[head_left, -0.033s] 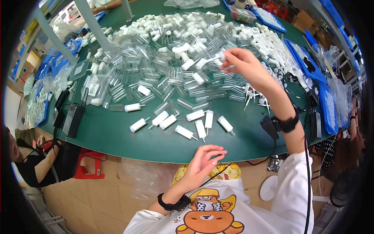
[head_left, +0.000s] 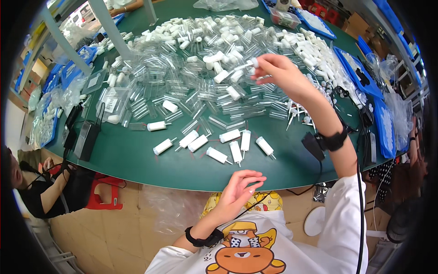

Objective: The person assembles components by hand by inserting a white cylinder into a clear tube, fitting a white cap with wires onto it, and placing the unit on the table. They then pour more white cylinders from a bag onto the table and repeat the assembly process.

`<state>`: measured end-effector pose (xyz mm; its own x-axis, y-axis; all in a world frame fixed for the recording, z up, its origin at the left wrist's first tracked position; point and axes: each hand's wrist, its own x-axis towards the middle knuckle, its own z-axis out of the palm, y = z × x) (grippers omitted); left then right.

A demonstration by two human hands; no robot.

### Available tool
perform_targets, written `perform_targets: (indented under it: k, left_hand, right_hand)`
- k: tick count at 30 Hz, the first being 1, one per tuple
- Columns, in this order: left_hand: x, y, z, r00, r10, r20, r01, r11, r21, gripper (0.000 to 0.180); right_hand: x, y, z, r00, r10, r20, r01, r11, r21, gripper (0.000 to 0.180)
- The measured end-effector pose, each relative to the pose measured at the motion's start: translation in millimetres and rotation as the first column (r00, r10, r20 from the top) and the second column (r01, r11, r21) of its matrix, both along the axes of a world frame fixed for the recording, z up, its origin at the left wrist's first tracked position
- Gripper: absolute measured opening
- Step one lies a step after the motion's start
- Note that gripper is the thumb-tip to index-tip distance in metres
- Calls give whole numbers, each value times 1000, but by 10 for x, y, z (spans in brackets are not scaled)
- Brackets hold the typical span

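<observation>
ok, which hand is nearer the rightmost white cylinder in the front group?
Left: the left hand is just this side of the white cylinder, not touching; the right hand is well beyond it, over the clear tubes.

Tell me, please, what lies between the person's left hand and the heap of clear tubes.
Several white cylinders with thin stems lie between them on the green table, as the head view shows.

Free tbl (head_left: 121, 157) btwn cyls (head_left: 197, 143), blk box (head_left: 85, 142)

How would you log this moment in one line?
right hand: pinching white piece over clear tubes | left hand: empty, by near edge of green table | white cylinders: spread ahead of left hand
</observation>
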<state>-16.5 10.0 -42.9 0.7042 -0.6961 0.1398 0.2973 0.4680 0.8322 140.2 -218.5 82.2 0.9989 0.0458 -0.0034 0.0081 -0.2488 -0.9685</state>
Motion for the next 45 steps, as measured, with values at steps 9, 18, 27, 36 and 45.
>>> perform_targets:
  k: [9,18,27,36,45]
  left_hand:
    - [-44,-2,15,999,32,-12,-32,999,-18,34]
    - [-72,2,33,999,34,4,-34,999,17,34]
    - [-71,-15,-5,999,48,7,-48,999,6,34]
    - [-96,-18,-18,996,83,-33,-83,996,15,31]
    - [-237,201,188,951,-84,-297,105,993,54,49]
  right_hand:
    - [994,662,-105,988,125,-89,-143,961,-237,35]
    - [1335,706,-328,973,118,-196,-159,966,-206,33]
    - [1210,722,-233,984,58,-170,-99,964,-249,37]
    - [-38,590,284,820,172,546,34,938,-346,17]
    - [-2234,421,-75,962,233,140,-264,924,276,15]
